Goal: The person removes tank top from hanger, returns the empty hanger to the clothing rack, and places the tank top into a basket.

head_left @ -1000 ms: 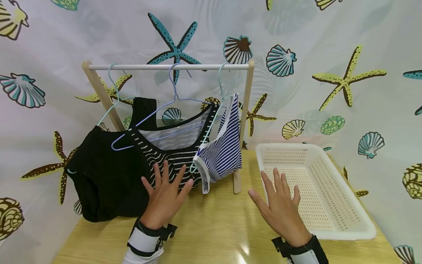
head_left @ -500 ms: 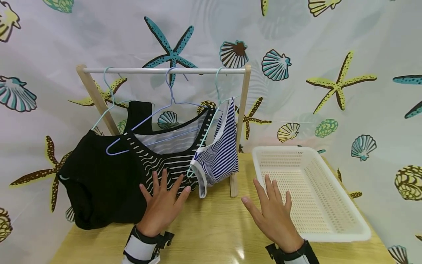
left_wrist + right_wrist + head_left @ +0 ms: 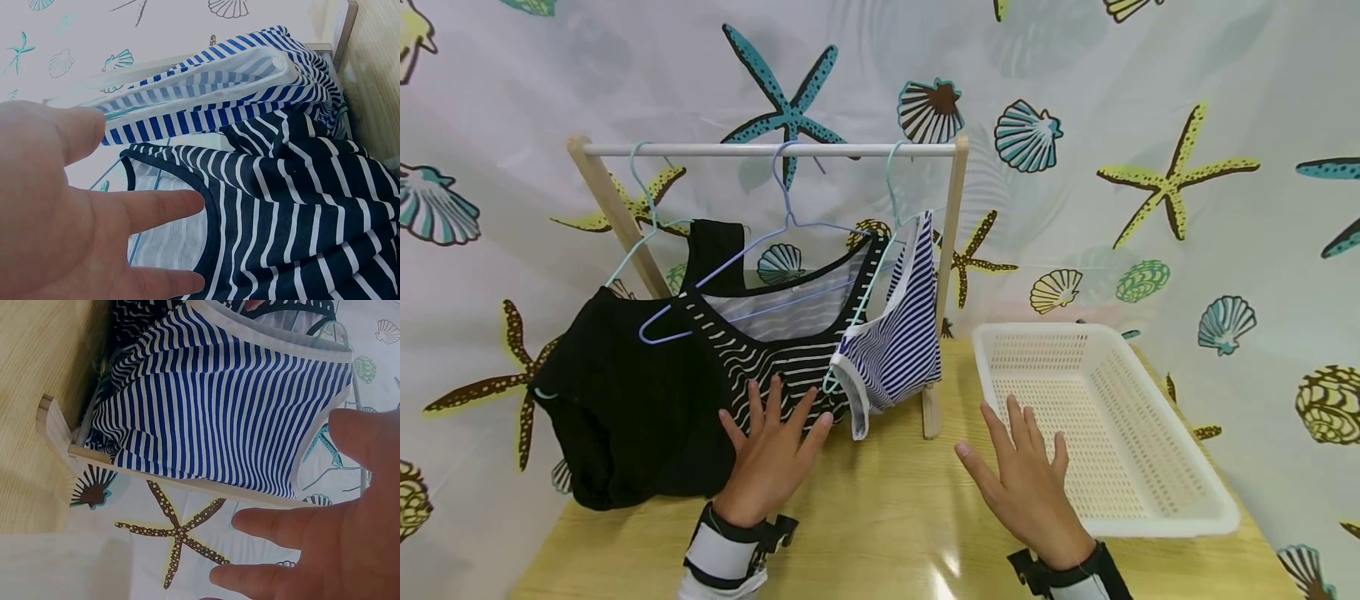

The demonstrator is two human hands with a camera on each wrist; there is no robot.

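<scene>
While the left hand [image 3: 767, 467] and right hand [image 3: 1026, 492] are held out above the table [image 3: 880, 542], fingers straight and spread apart, three shirts hang from a wood-legged rack [image 3: 715, 150]. Left: black shirt [image 3: 640, 408], plain, folds hard to make out, on a mint hanger [image 3: 653, 223]. Centre: black-and-white striped shirt [image 3: 805, 362], scoop neck, pale inside, on a lavender hanger [image 3: 787, 217] whose one end pokes past the shoulder. Right: blue-and-white striped shirt [image 3: 902, 358], white trim, turned sideways, on a second mint hanger [image 3: 896, 221]. Basket [image 3: 1157, 442]: white, perforated floor and walls showing, on the table beside the rack; left side partly covered by the right hand. Lower centre shirt partly covered by the left hand; contact with cloth cannot be told. Pale blurred shape [image 3: 62, 569], lower left of the right wrist view: unidentifiable.
</scene>
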